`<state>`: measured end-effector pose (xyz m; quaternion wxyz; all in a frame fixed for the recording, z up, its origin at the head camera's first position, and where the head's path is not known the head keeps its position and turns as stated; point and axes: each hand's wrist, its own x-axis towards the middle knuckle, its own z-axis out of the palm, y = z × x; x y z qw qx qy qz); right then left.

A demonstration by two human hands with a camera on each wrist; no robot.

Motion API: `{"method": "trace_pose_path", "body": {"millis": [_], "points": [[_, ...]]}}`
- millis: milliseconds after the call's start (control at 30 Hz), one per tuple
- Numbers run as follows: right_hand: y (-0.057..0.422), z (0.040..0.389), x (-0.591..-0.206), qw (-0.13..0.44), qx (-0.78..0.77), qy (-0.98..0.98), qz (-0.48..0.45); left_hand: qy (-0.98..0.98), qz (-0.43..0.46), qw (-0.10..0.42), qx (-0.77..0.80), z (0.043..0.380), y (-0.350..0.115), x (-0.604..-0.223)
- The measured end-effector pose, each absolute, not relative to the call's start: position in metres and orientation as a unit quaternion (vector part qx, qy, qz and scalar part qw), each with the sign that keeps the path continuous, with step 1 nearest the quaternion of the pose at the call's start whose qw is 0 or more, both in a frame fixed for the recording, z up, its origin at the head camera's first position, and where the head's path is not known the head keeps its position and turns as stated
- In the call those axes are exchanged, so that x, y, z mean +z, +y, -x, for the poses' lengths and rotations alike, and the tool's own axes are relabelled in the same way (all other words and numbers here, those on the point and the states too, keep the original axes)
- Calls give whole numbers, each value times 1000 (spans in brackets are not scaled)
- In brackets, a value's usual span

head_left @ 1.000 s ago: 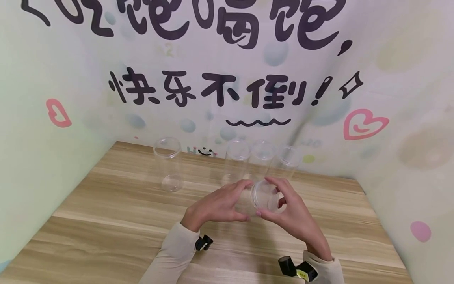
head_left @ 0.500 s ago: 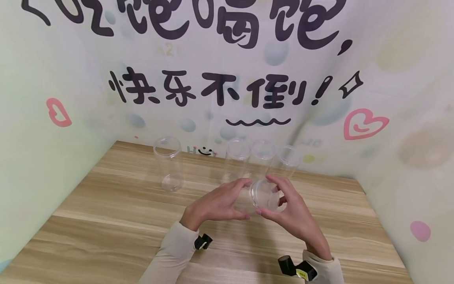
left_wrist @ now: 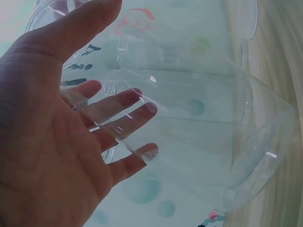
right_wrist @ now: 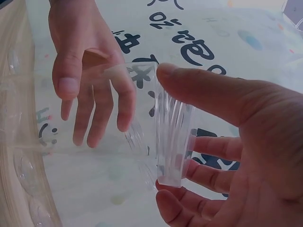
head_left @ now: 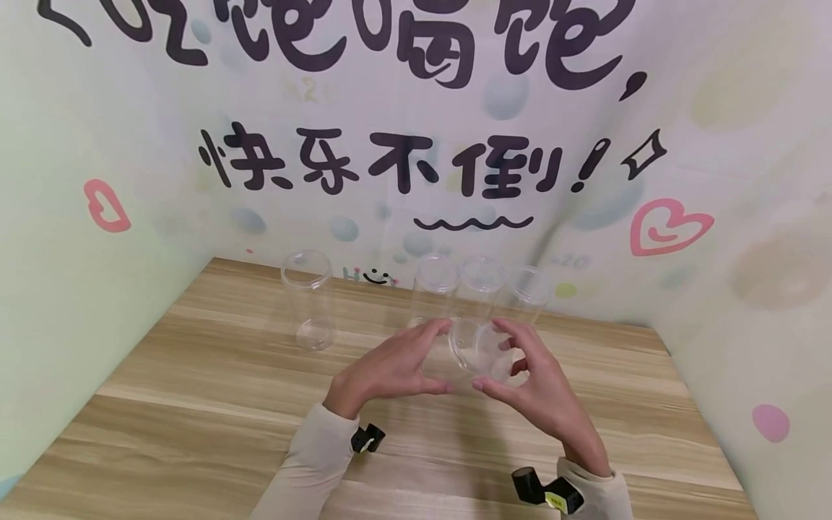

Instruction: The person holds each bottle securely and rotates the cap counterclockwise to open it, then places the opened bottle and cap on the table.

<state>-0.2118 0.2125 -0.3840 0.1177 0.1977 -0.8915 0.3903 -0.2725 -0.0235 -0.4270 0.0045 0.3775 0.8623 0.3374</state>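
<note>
A clear plastic jar [head_left: 440, 357] lies tilted between both hands above the table. My left hand [head_left: 388, 365] holds the jar's body, with thumb and fingers spread around its sides. In the left wrist view, the fingers show through the jar wall [left_wrist: 199, 137]. My right hand [head_left: 541, 386] grips the ridged clear lid [right_wrist: 171, 137] at the right-hand end, thumb on one edge and fingertips on the opposite edge. Parts of the jar's outline are faint because it is transparent.
One clear jar [head_left: 308, 303] stands at the back left of the wooden table [head_left: 214, 404]. Three more jars, one [head_left: 435, 278] at their left end, stand in a row behind the hands. A printed wall [head_left: 390, 238] borders the table's back.
Both hands have lifted slightly. My left hand has shifted a little left with its fingers spread wider, and the rim between the hands has turned and moved left.
</note>
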Motion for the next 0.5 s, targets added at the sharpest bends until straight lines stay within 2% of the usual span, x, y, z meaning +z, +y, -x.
{"method": "trace_pose_path", "body": {"millis": [500], "points": [[215,213,-386,106,411,-886,-187,870,-366,-50,327,275,-35,-424]]}}
